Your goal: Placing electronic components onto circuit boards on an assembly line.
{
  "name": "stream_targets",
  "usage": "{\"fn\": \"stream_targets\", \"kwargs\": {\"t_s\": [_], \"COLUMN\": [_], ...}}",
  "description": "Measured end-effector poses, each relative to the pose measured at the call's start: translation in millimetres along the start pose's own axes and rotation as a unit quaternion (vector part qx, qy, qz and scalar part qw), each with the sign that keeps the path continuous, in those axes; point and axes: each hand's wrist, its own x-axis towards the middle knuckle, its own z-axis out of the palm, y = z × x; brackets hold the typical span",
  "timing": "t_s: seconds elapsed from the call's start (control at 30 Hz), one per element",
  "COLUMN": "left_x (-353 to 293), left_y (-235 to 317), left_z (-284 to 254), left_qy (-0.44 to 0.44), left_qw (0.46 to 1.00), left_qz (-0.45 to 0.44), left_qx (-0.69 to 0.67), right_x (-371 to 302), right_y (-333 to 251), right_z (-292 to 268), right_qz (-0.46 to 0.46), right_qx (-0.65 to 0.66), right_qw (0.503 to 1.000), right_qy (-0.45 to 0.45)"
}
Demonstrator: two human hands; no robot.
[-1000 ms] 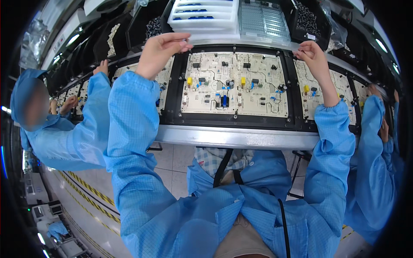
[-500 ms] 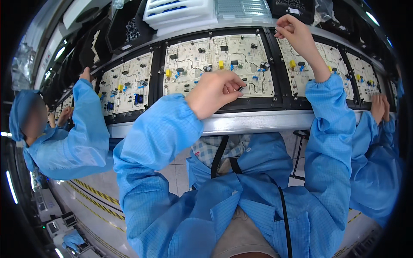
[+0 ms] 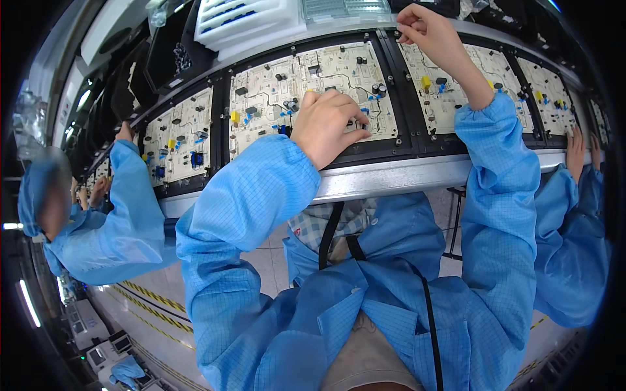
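My left hand [image 3: 331, 127] is bent over the lower right part of a pale circuit board [image 3: 267, 75] in a black frame. Its thumb and fingertips close around a small dark electronic component [image 3: 356, 123] low on the board, mostly hidden by the fingers. The board carries black, blue and yellow parts. Farther up and to the right, my right hand [image 3: 429, 38] hovers by the top left corner of the neighbouring circuit board [image 3: 417, 107]. Thumb and index finger are pinched there; what they hold is too small to make out.
White slotted foam trays [image 3: 251, 19] and a clear plastic tray [image 3: 345, 8] stand behind the boards. A dark bin [image 3: 176, 58] holds loose parts. A metal rail [image 3: 391, 177] runs along the near edge. Co-workers sit left [image 3: 104, 221] and right [image 3: 567, 228].
The whole view has shifted, moving the boards leftward in the picture. My left hand has moved rightward over its board and turned its knuckles up. My right hand keeps its pinch near the same corner.
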Motion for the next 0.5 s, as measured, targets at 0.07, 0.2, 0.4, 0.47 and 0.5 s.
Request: {"fn": "stream_targets", "kwargs": {"t_s": [0.07,0.2,0.4,0.47,0.5], "left_x": [1,5,8,6,5], "left_y": [2,2,1,3,4], "left_z": [-1,-1,-4,-7,-6], "left_qy": [-0.003,-0.005,-0.007,-0.008,-0.009], "left_qw": [1.0,1.0,1.0,0.999,0.996], "left_qz": [-0.012,-0.009,-0.007,0.0,0.019], "left_qx": [0.012,0.014,0.023,0.053,0.083], "right_x": [-2,5,12,18,24], "right_y": [1,19,14,13,13], "right_z": [-2,-6,-14,-18,-25], "right_qz": [0.002,0.0,-0.008,-0.03,-0.048], "right_qx": [-0.008,-0.004,0.046,0.026,0.008], "right_qw": [1.0,1.0,0.998,0.998,0.996], "right_qy": [-0.008,0.007,0.032,0.058,0.079]}}
